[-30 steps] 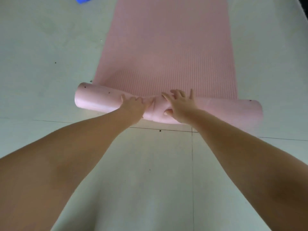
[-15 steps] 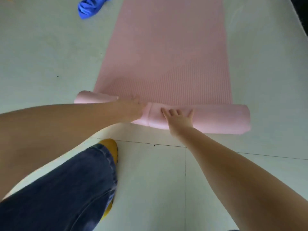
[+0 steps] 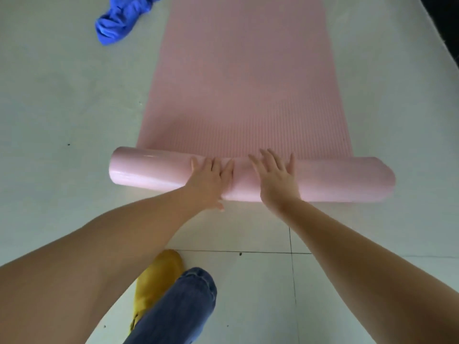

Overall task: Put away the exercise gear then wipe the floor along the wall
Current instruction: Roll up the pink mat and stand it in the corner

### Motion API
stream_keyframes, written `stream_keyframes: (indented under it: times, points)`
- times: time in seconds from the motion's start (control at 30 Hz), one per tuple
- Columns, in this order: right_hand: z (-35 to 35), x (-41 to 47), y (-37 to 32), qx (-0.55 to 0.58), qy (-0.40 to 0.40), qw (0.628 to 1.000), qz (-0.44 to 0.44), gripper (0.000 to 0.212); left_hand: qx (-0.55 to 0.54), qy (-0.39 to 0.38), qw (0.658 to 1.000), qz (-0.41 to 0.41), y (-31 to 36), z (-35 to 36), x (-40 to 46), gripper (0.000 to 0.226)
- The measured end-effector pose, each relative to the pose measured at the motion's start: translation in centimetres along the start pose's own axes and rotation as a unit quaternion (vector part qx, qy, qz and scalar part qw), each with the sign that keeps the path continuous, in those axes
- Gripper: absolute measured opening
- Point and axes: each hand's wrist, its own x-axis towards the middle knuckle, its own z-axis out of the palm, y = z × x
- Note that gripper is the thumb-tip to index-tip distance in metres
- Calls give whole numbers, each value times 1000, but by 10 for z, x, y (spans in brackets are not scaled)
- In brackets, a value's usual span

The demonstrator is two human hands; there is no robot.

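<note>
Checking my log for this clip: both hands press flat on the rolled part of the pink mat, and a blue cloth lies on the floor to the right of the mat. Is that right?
Not quite. The head view shows the cloth on the floor to the left of the mat, not the right. The rest holds: the left hand and right hand both press flat on the roll.

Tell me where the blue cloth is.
In the head view, the blue cloth lies bunched on the floor at upper left, just left of the pink mat.
</note>
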Motion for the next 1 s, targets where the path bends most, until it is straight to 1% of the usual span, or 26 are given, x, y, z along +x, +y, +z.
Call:
stream_keyframes:
  times: [0.03, 0.07, 0.1, 0.17, 0.2, 0.23, 0.3, 0.37, 0.43, 0.5, 0.53, 0.57, 0.63, 0.67, 0.73, 0.8, 0.83, 0.87, 0.93, 0.97, 1.0]
  points:
    - [9, -8, -3, -16, 47, 998, -29, 82, -21, -1, 1000, 12, -9, -7, 10, 116]
    - [17, -16, -5, -39, 58, 996, -51, 85, -46, -5, 999, 29, -17, -15, 18, 111]
    - [23, -23, -8, -64, 38, 995, -62, 93, -71, -17, 996, 49, -25, -21, 27, 106]
    - [25, -23, -7, -83, -49, 994, -57, 110, -112, -55, 990, 72, -37, -29, 43, 104]
    - [21, -16, -6, -91, -91, 991, -39, 111, -124, -72, 987, 75, -41, -30, 49, 105]
    - [15, -7, -6, -102, -121, 987, -22, 109, -138, -85, 984, 72, -45, -33, 53, 105]
    - [5, 17, -10, -101, -142, 985, 5, 103, -152, -92, 981, 74, -50, -41, 63, 102]
    - [2, 41, -15, -67, -136, 988, 33, 94, -112, -59, 989, 82, -53, -56, 69, 102]
    - [-4, 58, -15, -50, -133, 989, 45, 83, -62, 4, 996, 61, -47, -65, 61, 101]
    - [-16, 83, -6, -34, -117, 991, 55, 70, -68, 51, 996, 28, -45, -59, 53, 93]
    - [-23, 97, -1, -23, -119, 991, 60, 65, -78, 52, 995, 19, -45, -51, 49, 94]
    - [-31, 112, 4, -14, -137, 988, 64, 62, -85, 41, 995, 19, -47, -43, 46, 100]
    - [-36, 137, 12, 12, -183, 981, 71, 60, -78, 27, 996, 31, -55, -32, 55, 116]
    - [-36, 148, 15, 27, -197, 977, 76, 61, -81, 30, 996, 37, -61, -30, 68, 119]
    - [-36, 163, 17, 43, -214, 972, 87, 66, -97, 29, 993, 54, -69, -30, 95, 118]
    - [-38, 174, 15, 41, -224, 969, 92, 73, -103, 11, 992, 74, -76, -32, 112, 117]
    - [-41, 175, 12, 34, -219, 970, 98, 76, -109, -1, 991, 83, -79, -31, 117, 118]
    - [-43, 173, 9, 15, -192, 976, 101, 77, -122, -11, 988, 92, -83, -31, 122, 118]
    - [-44, 155, -2, -36, -87, 992, 89, 78, -165, -36, 979, 114, -95, -36, 131, 117]
    - [-43, 142, -8, -46, -49, 994, 80, 80, -186, -49, 973, 125, -101, -39, 135, 117]
    - [-38, 129, -11, -52, -36, 996, 70, 84, -205, -62, 967, 137, -107, -43, 139, 117]
